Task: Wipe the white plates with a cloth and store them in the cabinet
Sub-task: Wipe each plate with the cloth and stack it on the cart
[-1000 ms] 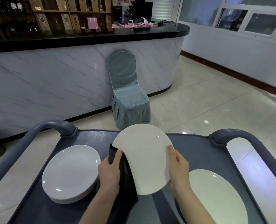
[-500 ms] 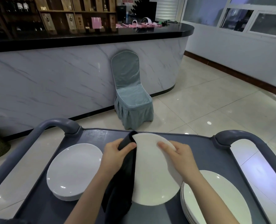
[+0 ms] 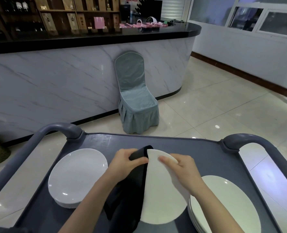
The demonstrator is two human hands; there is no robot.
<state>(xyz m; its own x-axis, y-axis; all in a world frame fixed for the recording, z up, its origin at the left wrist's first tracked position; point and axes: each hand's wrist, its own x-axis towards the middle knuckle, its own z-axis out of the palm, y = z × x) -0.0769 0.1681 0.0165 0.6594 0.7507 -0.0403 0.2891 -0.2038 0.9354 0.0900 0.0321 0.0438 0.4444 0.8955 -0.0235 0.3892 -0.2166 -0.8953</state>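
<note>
held plate [image 3: 163,199]: white, smooth, matt on the face shown
cloth [image 3: 127,195]: black fabric, matt, soft folds
left plates [image 3: 77,174]: white, glazed, glossy with small glints
right plates [image 3: 231,207]: white, smooth, glossy
cart [image 3: 198,152]: grey plastic, matt top, slight sheen on the handles
chair [image 3: 136,105]: blue-grey cloth cover, faint sheen
counter [image 3: 55,84]: polished marble-look front, glossy black top
floor [image 3: 215,106]: pale tiles, glossy
shelves [image 3: 58,7]: brown wood

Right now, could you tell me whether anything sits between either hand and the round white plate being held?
The black cloth lies between the left hand and the round white plate, on its left. The right hand grips it directly.
</note>
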